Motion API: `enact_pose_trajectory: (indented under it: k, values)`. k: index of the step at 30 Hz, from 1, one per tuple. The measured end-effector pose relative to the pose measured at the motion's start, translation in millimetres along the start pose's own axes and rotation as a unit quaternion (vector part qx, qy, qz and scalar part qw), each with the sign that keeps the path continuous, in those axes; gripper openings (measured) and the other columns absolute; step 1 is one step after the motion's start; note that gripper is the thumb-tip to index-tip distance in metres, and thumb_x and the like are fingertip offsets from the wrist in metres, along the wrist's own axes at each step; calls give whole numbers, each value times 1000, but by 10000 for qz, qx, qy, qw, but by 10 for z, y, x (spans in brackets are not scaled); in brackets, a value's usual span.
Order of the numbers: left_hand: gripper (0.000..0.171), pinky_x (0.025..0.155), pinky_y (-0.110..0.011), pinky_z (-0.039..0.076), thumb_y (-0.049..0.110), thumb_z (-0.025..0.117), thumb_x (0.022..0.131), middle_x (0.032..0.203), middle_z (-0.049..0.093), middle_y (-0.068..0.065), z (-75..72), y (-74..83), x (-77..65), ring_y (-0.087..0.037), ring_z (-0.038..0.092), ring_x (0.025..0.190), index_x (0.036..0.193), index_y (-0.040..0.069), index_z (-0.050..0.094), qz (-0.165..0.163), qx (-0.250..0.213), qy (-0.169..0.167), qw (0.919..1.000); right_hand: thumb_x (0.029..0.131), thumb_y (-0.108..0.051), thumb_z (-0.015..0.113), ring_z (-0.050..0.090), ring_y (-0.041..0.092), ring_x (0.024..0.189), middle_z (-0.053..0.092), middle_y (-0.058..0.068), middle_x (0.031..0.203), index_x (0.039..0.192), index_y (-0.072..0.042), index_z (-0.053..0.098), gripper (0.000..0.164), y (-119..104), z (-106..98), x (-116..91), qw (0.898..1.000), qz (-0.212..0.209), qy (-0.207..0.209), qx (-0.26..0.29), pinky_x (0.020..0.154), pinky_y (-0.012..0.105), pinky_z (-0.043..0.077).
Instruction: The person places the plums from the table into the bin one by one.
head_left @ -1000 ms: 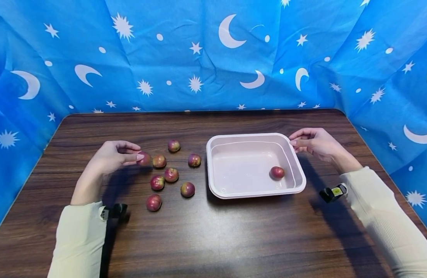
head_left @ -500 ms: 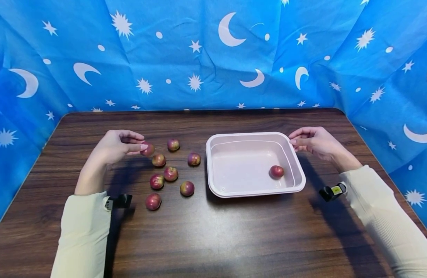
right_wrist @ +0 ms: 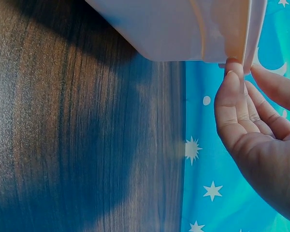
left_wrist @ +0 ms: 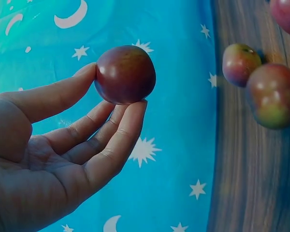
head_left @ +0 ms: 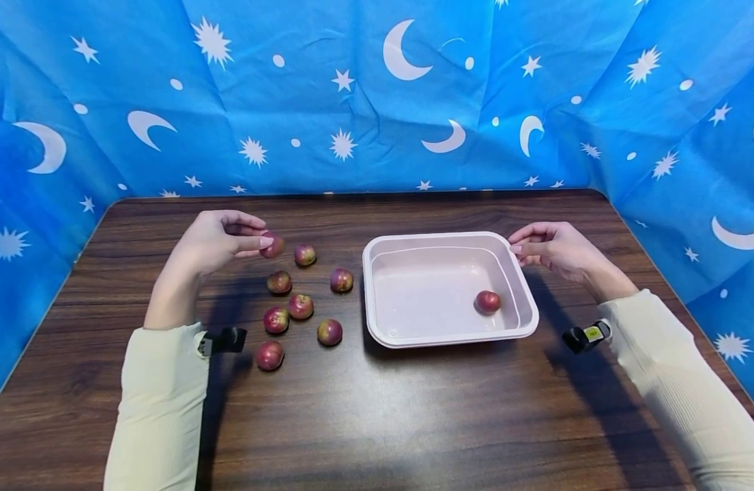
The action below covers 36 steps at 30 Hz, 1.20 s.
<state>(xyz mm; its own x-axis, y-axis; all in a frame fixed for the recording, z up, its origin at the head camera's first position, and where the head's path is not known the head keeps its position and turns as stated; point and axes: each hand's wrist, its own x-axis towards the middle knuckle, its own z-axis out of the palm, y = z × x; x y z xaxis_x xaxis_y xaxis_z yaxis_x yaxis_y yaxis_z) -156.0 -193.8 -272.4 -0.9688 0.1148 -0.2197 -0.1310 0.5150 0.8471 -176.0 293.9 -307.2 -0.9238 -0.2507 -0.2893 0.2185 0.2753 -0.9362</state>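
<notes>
My left hand (head_left: 207,243) pinches a dark red plum (left_wrist: 125,75) between the thumb and fingertips, holding it up above the table at the back left. Several more red and yellow-green plums (head_left: 301,307) lie loosely on the table to the right of and below that hand. At the right, my right hand (head_left: 555,249) grips the rim of a white plastic tub (head_left: 441,335) at its far right corner, thumb on one side and fingers on the other. Inside the tub, near its right wall, rests a single red plum (head_left: 488,302).
Everything stands on a dark wood-grain table (head_left: 383,423). A blue cloth (head_left: 352,95) with white moons and stars hangs behind it and along the sides. Each wrist wears a small black camera, such as the left one (head_left: 226,340).
My left hand has risen and moved toward the back and slightly right, carrying the plum away from the others. The right hand stays at the tub's rim.
</notes>
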Motion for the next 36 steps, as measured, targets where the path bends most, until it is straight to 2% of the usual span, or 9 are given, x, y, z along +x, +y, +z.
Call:
enact_pose_trajectory:
  k: [6,10,16,20,26,32,36]
  values:
    - [43,70,-19,50,20,63,88,110,56,-21,60,95,32,-12,59,84,120,-6,51,233,337,5,9992,85,-1,62,63,17,70,65,6,82,96,-5,63,11,15,0,9,9997,-37,-67,232,70,29,54]
    - [43,67,-20,48,24,64,86,109,57,-19,104,166,52,-21,57,91,118,-4,54,334,544,50,9979,86,-1,62,63,17,71,66,6,82,97,-3,62,12,26,-8,17,9997,-74,-93,204,68,28,54]
    - [39,69,-23,51,18,65,85,106,58,-19,205,240,86,-18,58,87,115,-5,55,384,210,55,9990,86,-5,63,63,17,72,65,5,83,101,0,60,17,34,-12,15,9999,-29,-49,94,70,28,53]
    - [39,71,-27,52,19,65,85,106,59,-17,248,295,102,-19,59,87,115,-4,55,395,181,-6,9991,85,-3,63,63,17,71,65,6,83,97,-3,62,12,33,-9,15,9997,-49,-79,223,69,28,54]
    - [37,69,-24,50,19,66,85,105,60,-16,285,388,126,-17,60,84,114,-3,56,506,178,39,9986,85,-2,63,63,17,69,65,6,82,94,-6,64,10,20,-5,7,9996,-70,-87,259,68,28,54]
    - [36,78,-32,51,17,66,85,106,59,-17,323,519,111,-23,61,89,113,-1,56,448,82,-41,9990,85,-3,63,63,17,70,66,5,82,97,-3,62,12,16,-3,-2,9998,-52,-63,180,68,28,54]
    - [35,82,-36,50,17,66,85,107,59,-16,355,602,113,-24,60,92,114,-1,56,427,88,-97,9990,85,0,62,63,17,69,65,6,81,95,-3,63,11,14,0,2,9994,-100,-76,310,67,27,54]
